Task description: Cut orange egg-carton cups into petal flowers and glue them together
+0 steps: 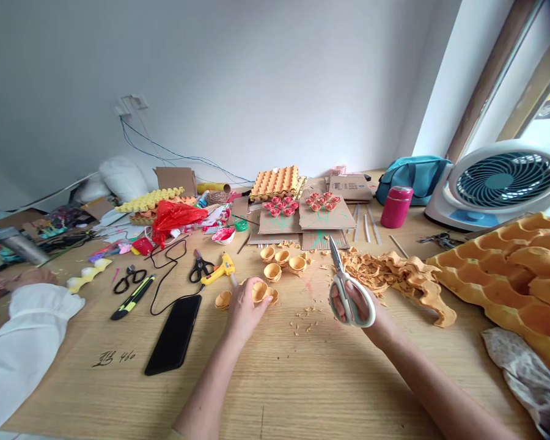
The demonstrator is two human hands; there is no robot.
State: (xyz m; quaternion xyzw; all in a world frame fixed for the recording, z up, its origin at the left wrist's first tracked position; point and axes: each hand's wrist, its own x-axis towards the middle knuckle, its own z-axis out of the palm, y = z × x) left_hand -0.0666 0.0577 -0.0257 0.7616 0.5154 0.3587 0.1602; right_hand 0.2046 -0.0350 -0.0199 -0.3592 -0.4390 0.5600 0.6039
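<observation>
My left hand (pixel 242 308) is closed around a small orange egg-carton cup (pixel 260 291), just above the wooden table (pixel 302 379). Another cut cup (pixel 222 299) lies just left of it. My right hand (pixel 355 305) grips white-handled scissors (pixel 346 287), with the blades pointing up and away. Three more cut cups (pixel 282 261) sit in a group behind my left hand. A heap of orange carton scraps (pixel 394 275) lies to the right of the scissors, and small crumbs are scattered between my hands.
A black phone (pixel 174 333), a yellow glue gun (pixel 220 270), black scissors (pixel 200 267) and a utility knife (pixel 132 297) lie to the left. Another person's white sleeve (pixel 22 342) rests at the far left. An orange egg tray (pixel 508 269), a fan (pixel 499 183) and a red flask (pixel 396 206) are on the right.
</observation>
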